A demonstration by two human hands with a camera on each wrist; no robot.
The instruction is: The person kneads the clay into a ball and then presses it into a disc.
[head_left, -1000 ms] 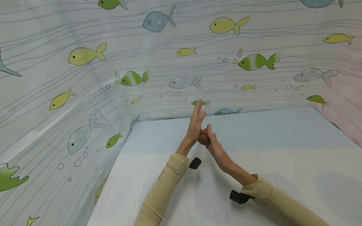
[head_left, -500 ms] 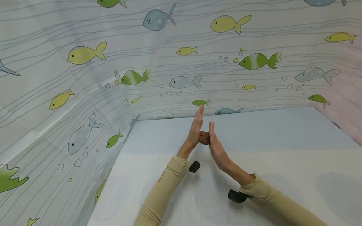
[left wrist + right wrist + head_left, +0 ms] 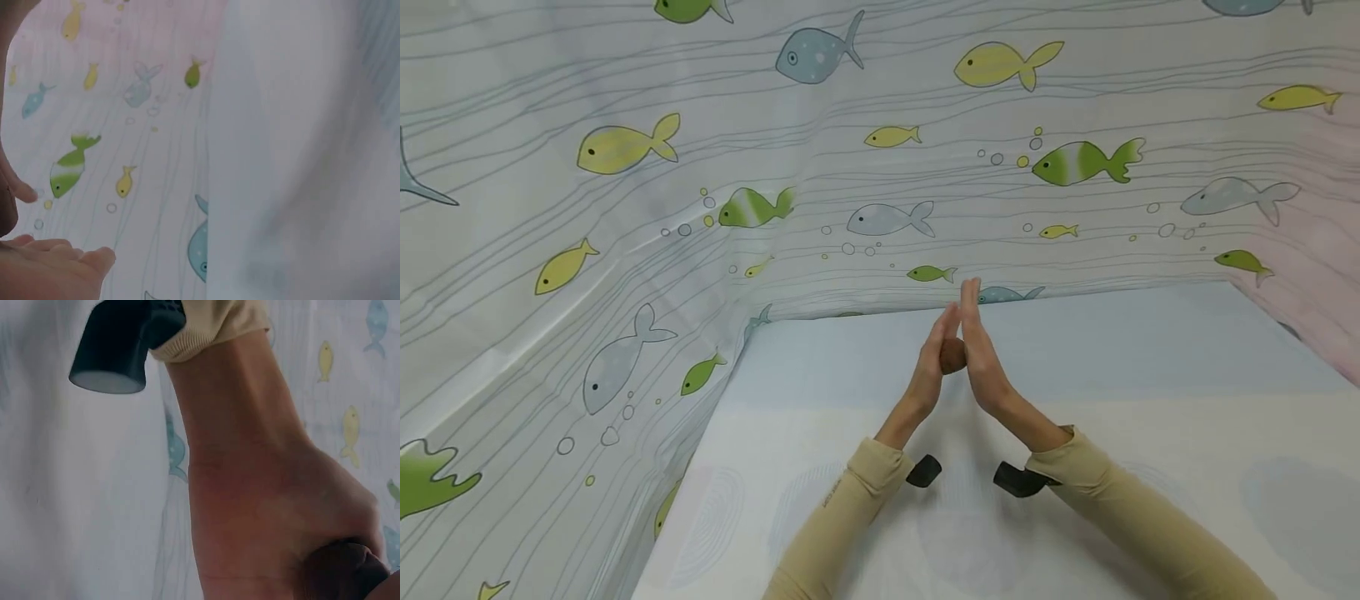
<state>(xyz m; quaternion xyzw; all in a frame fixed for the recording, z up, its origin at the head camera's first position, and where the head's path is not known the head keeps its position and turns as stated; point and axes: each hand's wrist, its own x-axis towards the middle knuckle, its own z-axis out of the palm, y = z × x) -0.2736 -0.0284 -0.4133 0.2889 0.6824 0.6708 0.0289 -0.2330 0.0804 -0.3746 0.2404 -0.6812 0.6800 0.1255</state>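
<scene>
A brown roundish lump sits between my two palms in the head view. My left hand presses on it from the left, fingers straight and pointing up and away. From the right my right hand lies flat against it, its fingers also straight and reaching farther forward than the left ones. Both hands are raised above the table. In the right wrist view the dark lump shows creases and lies against the left palm. The left wrist view catches only parts of the hands at its left edge.
A table with a white and pale blue cover lies below the hands. Fish-printed curtains hang behind and to the left. A black wrist camera sticks out from the right sleeve, another camera from the left sleeve.
The right hand has slid forward along the lump while the left hand has drawn back. The lump has shifted slightly right and away between the palms.
</scene>
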